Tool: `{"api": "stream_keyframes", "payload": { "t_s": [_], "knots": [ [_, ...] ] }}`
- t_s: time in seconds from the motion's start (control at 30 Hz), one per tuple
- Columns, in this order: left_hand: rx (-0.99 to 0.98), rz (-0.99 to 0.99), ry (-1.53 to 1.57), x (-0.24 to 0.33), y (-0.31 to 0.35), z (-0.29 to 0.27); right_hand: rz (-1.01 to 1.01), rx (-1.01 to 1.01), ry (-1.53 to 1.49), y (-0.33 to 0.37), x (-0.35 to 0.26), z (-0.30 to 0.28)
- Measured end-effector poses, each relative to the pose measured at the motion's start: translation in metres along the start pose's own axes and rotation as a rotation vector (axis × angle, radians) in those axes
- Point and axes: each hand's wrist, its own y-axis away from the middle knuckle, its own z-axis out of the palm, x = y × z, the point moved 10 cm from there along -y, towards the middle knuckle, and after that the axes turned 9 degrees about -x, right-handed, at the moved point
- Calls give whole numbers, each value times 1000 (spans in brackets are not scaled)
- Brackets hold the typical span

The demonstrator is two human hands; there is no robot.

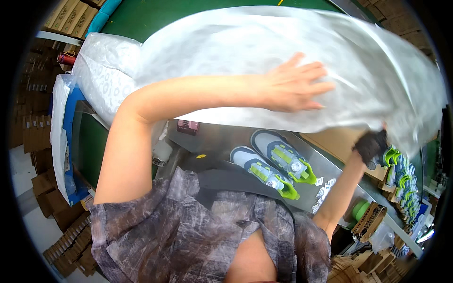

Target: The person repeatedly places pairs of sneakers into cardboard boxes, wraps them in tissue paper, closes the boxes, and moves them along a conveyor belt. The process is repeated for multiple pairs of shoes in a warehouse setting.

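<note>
A large white translucent plastic sheet or bag (226, 56) is stretched across in front of me, blurred in places. My left hand (297, 87) lies on it with fingers spread, holding nothing. At the sheet's lower right edge, my right hand (370, 147), in a dark glove, is closed on the plastic. Below the sheet, a pair of grey-blue sneakers with lime-green trim rests on the metal tabletop: the left sneaker (257, 167) and the right sneaker (283, 153). Several small white packets (323, 192) are scattered next to them.
A brown cardboard piece (342, 144) lies under the sheet's right part. Rows of similar sneakers (409, 188) stand far right. A dark pink item (188, 127) sits at the table's back. Green surface (141, 21) extends beyond. Cartons (71, 18) are stacked at upper left.
</note>
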Motion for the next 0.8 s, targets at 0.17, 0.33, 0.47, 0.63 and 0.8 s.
{"api": "stream_keyframes", "payload": {
  "t_s": [0.17, 0.33, 0.47, 0.63, 0.8],
  "knots": [
    [-382, -217, -479, -117, 86, 76, -171, 2, -212, -59, 6, -160],
    [-70, -335, -486, -162, 110, 36, 71, -451, -667, -97, 65, -245],
    [67, -733, -505, -219, 150, 6, 362, -594, -655, -87, 105, -261],
    [40, -1329, 671, -286, 235, 56, 626, -44, -363, -7, 116, -236],
    [34, -1292, 1457, -233, 218, 117, 227, -767, 518, 155, 26, -105]
  ]
}}
